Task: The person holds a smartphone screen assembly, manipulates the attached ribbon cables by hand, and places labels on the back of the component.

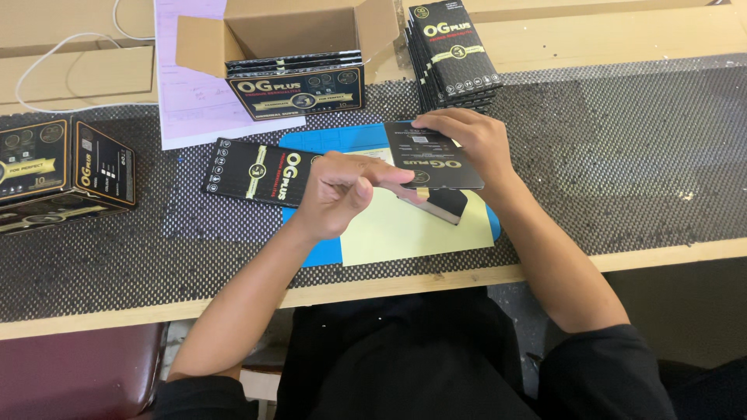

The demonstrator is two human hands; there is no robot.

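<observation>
Far off to the left of the left grip: black carton on the mesh mat, white cable behind it, well out of the way. Closer in, just left of that grip, a spare flat pack lying face up, half on the blue mat. Beyond it, a white sheet of paper and an open cardboard box with a black display box sitting in its mouth.

Left hand: curled tight, thumb pressed to forefinger right at the near-left corner of the flat black pack. Can't tell if anything is actually pinched in there. Right hand: grasping that same pack from the far side, fingers spread over the top, holding it a bit above the yellow sheet. Tan-and-black insert poking out under the pack, just below the right grip.

Handling tips, judging from this: keep the pack level, steady it with the right grip and let the left do the fine work at the corner. Go easy on the squeeze, thin card probably creases fast. Better to keep the insert square with the opening so nothing snags.

Room-wise: plenty of open mesh out past the right grip, tighter on the left with the spare pack touching distance away. Stack of packs just beyond the right grip, so watch the knuckles there. Table edge near, right below both wrists, so worth keeping everything over the yellow sheet.
</observation>
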